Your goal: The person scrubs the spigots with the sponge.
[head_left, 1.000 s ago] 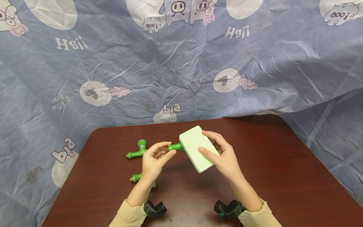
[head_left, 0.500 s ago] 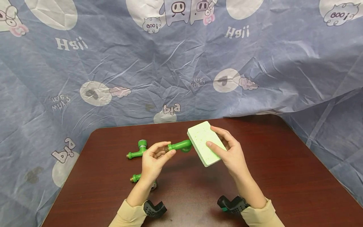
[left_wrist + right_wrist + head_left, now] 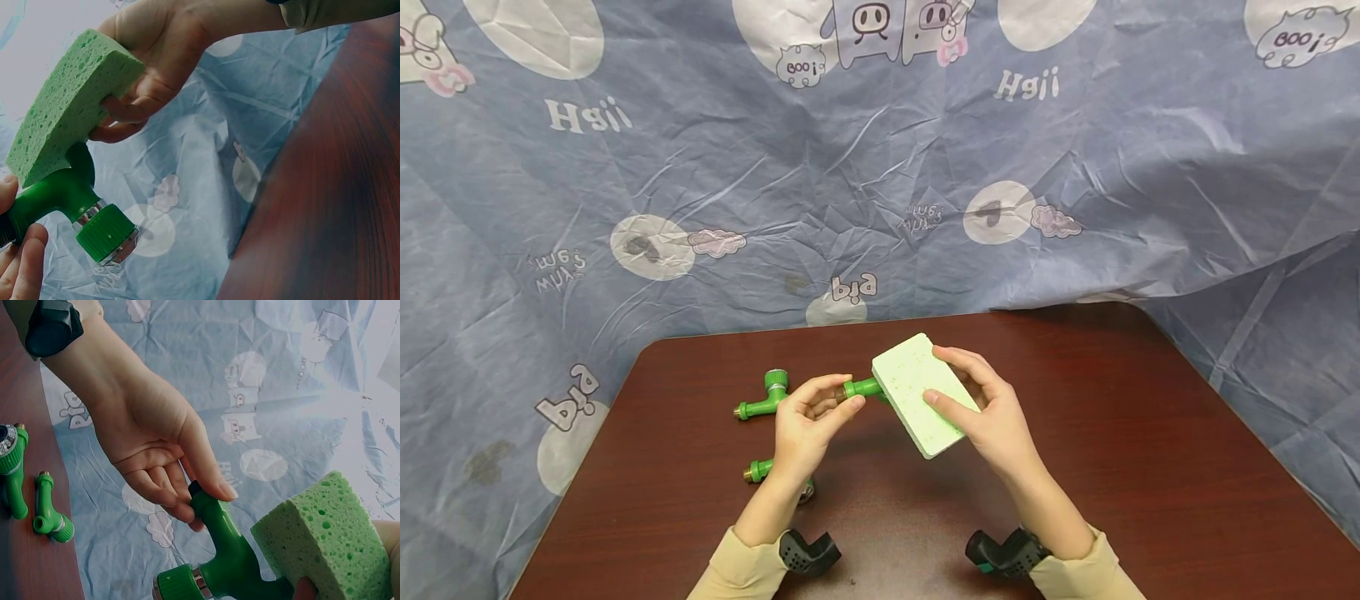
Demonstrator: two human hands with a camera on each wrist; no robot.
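Observation:
My left hand (image 3: 805,425) pinches the brown threaded end of a green tap (image 3: 861,388) between thumb and fingers, above the table. A pale green sponge (image 3: 906,379) is gripped by my right hand (image 3: 1000,412), thumb on its near face and fingers at its far edge. The sponge covers most of the tap in the head view. In the left wrist view the sponge (image 3: 72,103) lies along the body of the tap (image 3: 53,195), whose ribbed green knob (image 3: 105,232) points down. The right wrist view shows the sponge (image 3: 328,537) against the far end of the tap (image 3: 234,562).
Two more green taps lie on the dark red-brown table (image 3: 1112,467): an upper tap (image 3: 767,405) left of my left hand and a lower tap (image 3: 760,471) partly hidden behind my left forearm. A blue printed cloth (image 3: 880,167) hangs behind the table.
My right hand slid the sponge right and up along the tap, baring more of it, then back left and down to about where it was. My left hand and its tap stay still.

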